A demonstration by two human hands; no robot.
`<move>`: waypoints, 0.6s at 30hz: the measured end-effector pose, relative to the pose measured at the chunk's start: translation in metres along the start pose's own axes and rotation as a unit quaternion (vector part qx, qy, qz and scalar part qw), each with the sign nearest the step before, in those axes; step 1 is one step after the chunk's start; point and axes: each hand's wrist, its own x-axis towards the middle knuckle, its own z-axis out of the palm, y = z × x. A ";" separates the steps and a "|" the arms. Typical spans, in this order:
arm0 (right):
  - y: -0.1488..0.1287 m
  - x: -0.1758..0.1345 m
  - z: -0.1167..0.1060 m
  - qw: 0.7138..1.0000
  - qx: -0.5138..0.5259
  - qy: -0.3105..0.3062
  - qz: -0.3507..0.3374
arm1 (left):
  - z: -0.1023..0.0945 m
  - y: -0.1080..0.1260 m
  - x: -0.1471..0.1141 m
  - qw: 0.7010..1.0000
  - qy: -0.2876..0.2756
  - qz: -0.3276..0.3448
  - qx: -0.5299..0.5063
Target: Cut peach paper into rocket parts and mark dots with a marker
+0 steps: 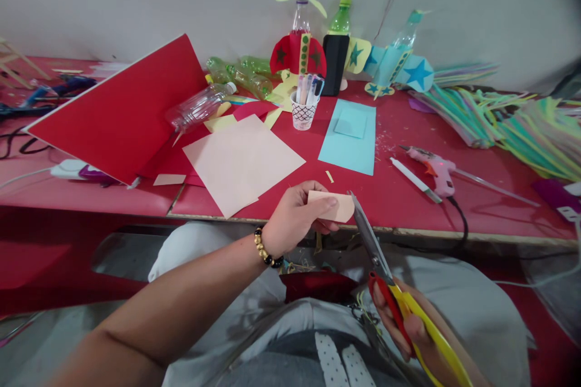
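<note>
My left hand (295,211) pinches a small piece of peach paper (342,208) between thumb and fingers, just past the table's front edge. The paper's right end is rounded at a corner. In my right hand (408,320) is a pair of scissors (372,242) with red and yellow handles, fingers wrapped through the grips. Its blades point up and left, with their tips at the paper's right edge. Whether the blades touch the paper I cannot tell. A larger sheet of peach paper (245,160) lies on the red table (290,170) beyond my left hand.
At right lie a pink glue gun (436,169) and a white-handled cutter (415,180). Light blue paper (351,151) and a cup of pens (303,113) sit mid-table. Decorated bottles (299,51) stand behind. A red board (127,103) leans at left; colourful strips (472,112) lie right.
</note>
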 end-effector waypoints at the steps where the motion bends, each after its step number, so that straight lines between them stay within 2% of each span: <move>1: -0.001 0.000 0.000 1.000 -0.008 -0.014 -0.001 | -0.001 0.000 0.000 1.000 0.000 0.000 0.002; 18: -0.017 0.002 0.001 0.998 -0.038 -0.020 0.042 | -0.005 0.001 0.003 0.999 0.008 0.000 0.036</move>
